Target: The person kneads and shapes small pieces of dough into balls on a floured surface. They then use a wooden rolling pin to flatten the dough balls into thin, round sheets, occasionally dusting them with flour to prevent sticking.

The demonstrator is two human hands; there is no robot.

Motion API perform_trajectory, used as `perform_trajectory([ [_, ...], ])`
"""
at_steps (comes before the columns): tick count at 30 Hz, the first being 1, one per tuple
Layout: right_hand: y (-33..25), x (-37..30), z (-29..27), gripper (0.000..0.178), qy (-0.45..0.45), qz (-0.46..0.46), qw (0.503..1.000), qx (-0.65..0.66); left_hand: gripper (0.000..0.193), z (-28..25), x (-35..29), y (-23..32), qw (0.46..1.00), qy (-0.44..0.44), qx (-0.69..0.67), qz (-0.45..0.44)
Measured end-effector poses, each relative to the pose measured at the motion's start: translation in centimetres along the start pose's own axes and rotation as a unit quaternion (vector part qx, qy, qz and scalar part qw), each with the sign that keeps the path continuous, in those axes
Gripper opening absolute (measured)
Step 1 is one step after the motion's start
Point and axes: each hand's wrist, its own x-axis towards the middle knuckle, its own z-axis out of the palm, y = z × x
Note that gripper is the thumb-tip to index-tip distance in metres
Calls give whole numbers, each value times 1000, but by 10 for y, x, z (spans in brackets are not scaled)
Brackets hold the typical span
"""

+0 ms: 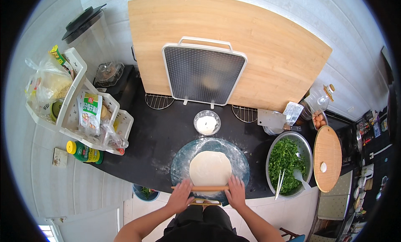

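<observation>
A wooden rolling pin (209, 188) lies across the near part of a flattened round sheet of dough (210, 166). My left hand (181, 196) is on the pin's left end, fingers over the wood. At the other end, my right hand (236, 193) presses on it the same way. Under the dough is a round bluish-green board (180, 158) dusted with flour. Just beyond it stands a clear bowl (196, 124) of white flour (206, 124).
On the right, a steel bowl (308, 143) holds chopped greens (284, 160), chopsticks (279, 183) and a spoon (300, 177). Beside it is a round wooden board (328, 150). A cleaver (271, 118) lies behind. White baskets (71, 125) stand left; upright cutting boards (204, 70) lean behind.
</observation>
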Motion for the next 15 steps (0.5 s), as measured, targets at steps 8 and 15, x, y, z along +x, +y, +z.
perform_trajectory([
  [8,15,107,-18,62,167,20,984,-58,71,-32,102,-12,987,120,75,-81],
  [15,40,36,-24,61,18,-31,999,-34,76,30,37,35,986,115,-37,-113],
])
